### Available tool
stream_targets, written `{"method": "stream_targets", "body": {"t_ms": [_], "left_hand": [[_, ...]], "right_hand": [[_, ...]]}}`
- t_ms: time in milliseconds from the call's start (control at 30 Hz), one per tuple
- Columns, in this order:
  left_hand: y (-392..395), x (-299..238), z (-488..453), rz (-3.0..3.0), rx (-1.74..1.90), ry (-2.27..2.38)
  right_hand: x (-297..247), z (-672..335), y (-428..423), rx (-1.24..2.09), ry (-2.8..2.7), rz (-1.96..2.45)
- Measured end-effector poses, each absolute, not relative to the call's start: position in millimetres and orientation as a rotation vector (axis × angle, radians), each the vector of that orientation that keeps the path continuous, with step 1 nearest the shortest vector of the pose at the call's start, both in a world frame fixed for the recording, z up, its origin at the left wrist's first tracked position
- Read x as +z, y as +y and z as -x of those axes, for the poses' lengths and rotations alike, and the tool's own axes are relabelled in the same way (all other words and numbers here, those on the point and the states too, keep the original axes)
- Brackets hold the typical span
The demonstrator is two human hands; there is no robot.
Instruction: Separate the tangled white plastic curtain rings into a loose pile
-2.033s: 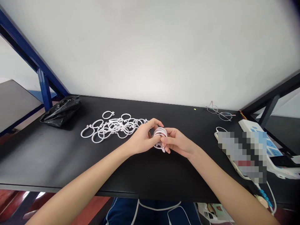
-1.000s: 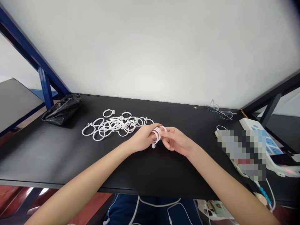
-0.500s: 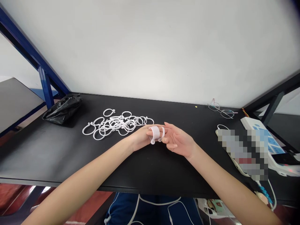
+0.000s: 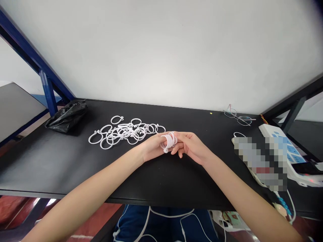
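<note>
My left hand (image 4: 153,147) holds a bunch of white plastic curtain rings (image 4: 168,142), gathered side by side with their small eyelets hanging low. Some of its fingers pass through the rings and are partly hidden. From the right, my right hand (image 4: 189,144) meets it, thumb and index finger closed on the nearest ring of the bunch while the other fingers curl below. Beyond my left hand lies a loose heap of similar white rings (image 4: 126,132) on the black table (image 4: 161,185).
A crumpled black plastic bag (image 4: 67,117) sits at the back left. Eyeglasses (image 4: 238,116) lie at the back right. Closer on the right are a blurred-out phone-like object (image 4: 259,163), a white power strip (image 4: 285,144) and cables. A white wall rises behind the table.
My right hand's fingers have closed on the rightmost ring, which has shifted toward the bunch and tilted. The loose heap has stayed put.
</note>
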State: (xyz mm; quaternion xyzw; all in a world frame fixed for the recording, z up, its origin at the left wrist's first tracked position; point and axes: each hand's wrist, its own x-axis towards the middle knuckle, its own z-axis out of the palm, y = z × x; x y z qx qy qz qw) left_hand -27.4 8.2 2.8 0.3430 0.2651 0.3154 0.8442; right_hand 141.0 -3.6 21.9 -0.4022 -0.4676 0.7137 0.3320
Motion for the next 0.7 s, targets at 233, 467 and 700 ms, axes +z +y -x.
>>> {"method": "stream_targets", "body": {"t_ms": [233, 467, 700], "left_hand": [[8.1, 4.2, 29.0, -0.738, 0.651, 0.538], [6.8, 5.0, 29.6, -0.848, 0.663, 0.724], [8.9, 3.0, 36.0, -1.157, 0.578, 0.809]], "right_hand": [[24.8, -142.2, -6.4, 1.803, -1.351, 1.053], [23.7, -137.6, -8.5, 1.984, -1.279, 1.014], [21.6, -133.7, -12.4, 1.984, -1.378, 0.941]]}}
